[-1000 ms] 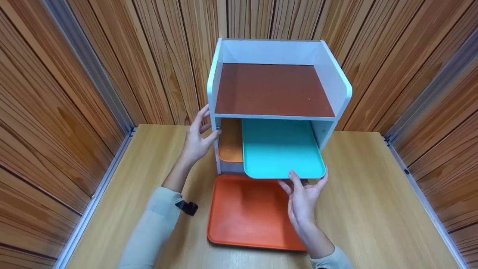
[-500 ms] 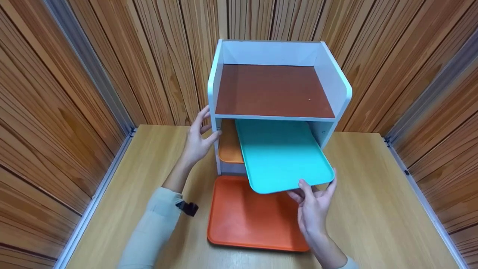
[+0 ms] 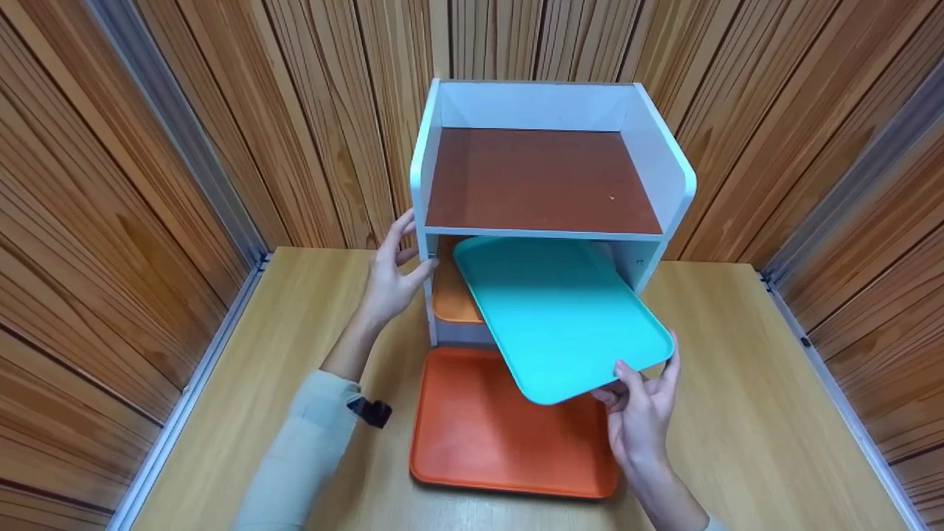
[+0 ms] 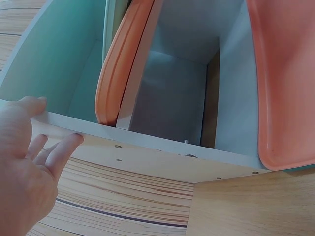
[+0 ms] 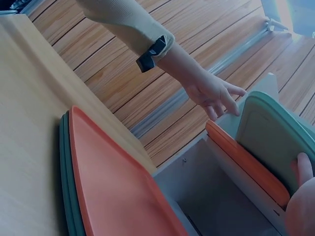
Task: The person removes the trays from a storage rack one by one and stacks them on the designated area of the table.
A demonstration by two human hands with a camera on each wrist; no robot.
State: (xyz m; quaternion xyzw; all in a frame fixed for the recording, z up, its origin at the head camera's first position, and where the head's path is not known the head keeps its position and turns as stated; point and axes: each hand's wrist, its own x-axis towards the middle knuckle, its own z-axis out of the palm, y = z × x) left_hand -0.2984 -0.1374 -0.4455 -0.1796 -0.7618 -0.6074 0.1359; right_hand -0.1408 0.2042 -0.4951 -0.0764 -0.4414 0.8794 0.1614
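Note:
A white shelf unit [image 3: 554, 181] with a brown top board stands at the back of the table. My left hand [image 3: 394, 280] grips its left side panel, thumb over the front edge and fingers along the outside, as the left wrist view also shows. With thumb above and fingers below, my right hand [image 3: 645, 413] pinches the front right corner of a turquoise tray [image 3: 568, 324]. That tray sticks out of the middle compartment, turned askew, its far end under the top board. Beneath it, an orange tray [image 3: 453, 291] lies on the middle shelf.
A red-orange tray [image 3: 509, 435] lies on the table before the unit. In the right wrist view, dark green trays [image 5: 69, 182] sit stacked under it. The lower compartment [image 4: 170, 93] shows grey inner walls. Wood-panelled walls [image 3: 310, 125] enclose the table.
The right hand has drawn the turquoise tray farther out toward the front and right, and the tray has turned askew. The left hand has stayed on the side panel.

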